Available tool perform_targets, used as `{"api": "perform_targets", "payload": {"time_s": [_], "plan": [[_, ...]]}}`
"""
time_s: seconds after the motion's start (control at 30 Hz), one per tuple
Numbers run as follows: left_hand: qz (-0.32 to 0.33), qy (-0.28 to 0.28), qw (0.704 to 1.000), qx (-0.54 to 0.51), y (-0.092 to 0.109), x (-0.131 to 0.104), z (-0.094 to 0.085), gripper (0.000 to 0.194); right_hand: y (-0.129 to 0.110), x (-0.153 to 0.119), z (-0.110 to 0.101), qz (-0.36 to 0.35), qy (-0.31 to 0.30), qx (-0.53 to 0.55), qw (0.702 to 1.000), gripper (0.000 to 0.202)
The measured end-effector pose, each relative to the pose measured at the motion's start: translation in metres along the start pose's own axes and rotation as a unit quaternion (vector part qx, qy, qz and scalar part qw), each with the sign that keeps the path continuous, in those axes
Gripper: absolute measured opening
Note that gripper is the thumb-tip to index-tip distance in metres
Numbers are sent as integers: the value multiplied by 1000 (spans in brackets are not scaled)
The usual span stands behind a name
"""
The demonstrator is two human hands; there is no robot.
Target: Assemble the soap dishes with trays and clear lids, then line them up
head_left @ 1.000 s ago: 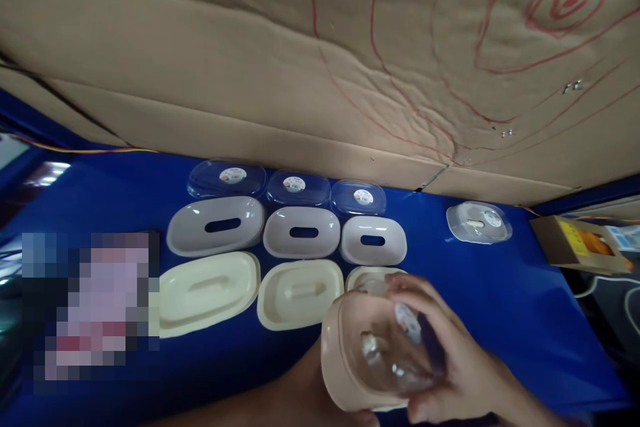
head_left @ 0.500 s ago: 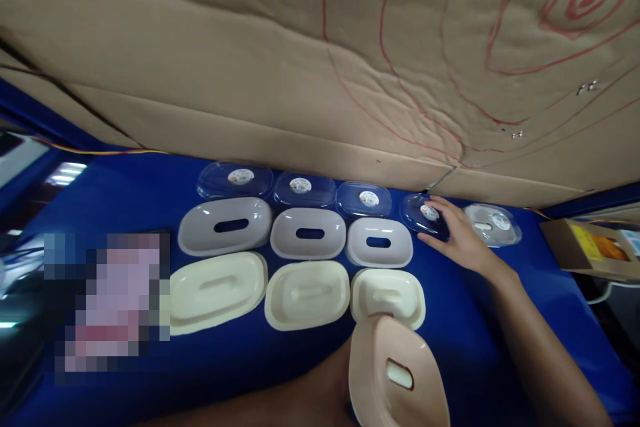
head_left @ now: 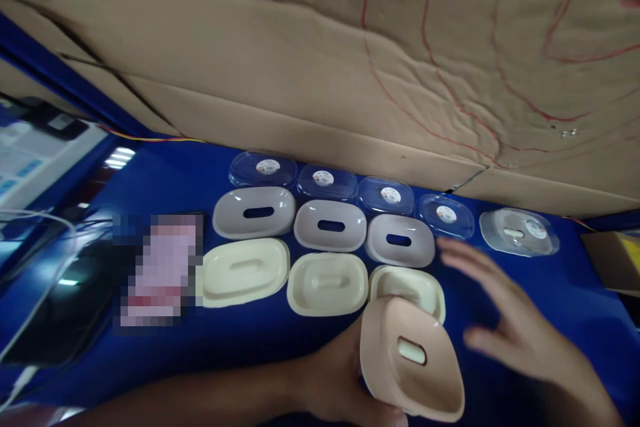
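Peach plastic is what catches my eye from here: a slotted oval dish (head_left: 400, 383), held up at the near side of the blue table (head_left: 565, 287). Through its slot shows a cream bar, perhaps the ridge of a tray nested underneath. The dish is tilted, its hollow facing up and toward the wearer, and its long axis slants from far left to near right.

The relation that matters is between this dish and the right hand (head_left: 523, 323). The dish lies to the left of those fingers and nearer the wearer, with a gap between. The left hand (head_left: 347, 383) is the closer one: it wraps the dish's left side, fingers mostly out of sight behind or beneath, thumb at the near edge, firmly holding. Its forearm comes in low from the left.

The right hand has hold of nothing that I can see. Its fingers stretch leftward and away from the wearer, past the dish, the thumb spread well apart below them; some blur softens the tips. They end close to the right end of a grey slotted dish (head_left: 419, 248), which sits beyond the peach one; I can't tell whether they touch it. Just behind the peach dish, partly covered by it, is a cream oval tray (head_left: 424, 288). Farther beyond lies a clear lid (head_left: 445, 215) with a round label.
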State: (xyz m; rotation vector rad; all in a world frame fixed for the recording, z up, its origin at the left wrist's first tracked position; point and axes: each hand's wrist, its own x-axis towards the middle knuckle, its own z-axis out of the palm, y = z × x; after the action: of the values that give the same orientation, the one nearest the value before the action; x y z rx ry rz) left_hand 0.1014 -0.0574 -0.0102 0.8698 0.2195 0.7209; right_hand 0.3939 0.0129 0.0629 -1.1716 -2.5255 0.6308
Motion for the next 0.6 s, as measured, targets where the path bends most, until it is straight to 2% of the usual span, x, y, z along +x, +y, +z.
{"api": "perform_targets", "payload": {"time_s": [0.07,0.13,0.3,0.43,0.6], "plan": [[3,15,1000,-13,6,3,2,93,-25,-9,12,-40,-88,26,995,108],[7,32,999,-7,7,2,5,92,-41,-13,24,-52,-129,34,990,116],[16,38,999,-7,-1,-3,11,101,-55,-16,33,-53,-125,21,991,129],[33,61,997,25,-7,-2,10,102,-60,-19,36,-29,-120,37,992,120],[74,56,991,99,-10,0,3,110,-59,-18,44,-52,-77,89,992,97]]}}
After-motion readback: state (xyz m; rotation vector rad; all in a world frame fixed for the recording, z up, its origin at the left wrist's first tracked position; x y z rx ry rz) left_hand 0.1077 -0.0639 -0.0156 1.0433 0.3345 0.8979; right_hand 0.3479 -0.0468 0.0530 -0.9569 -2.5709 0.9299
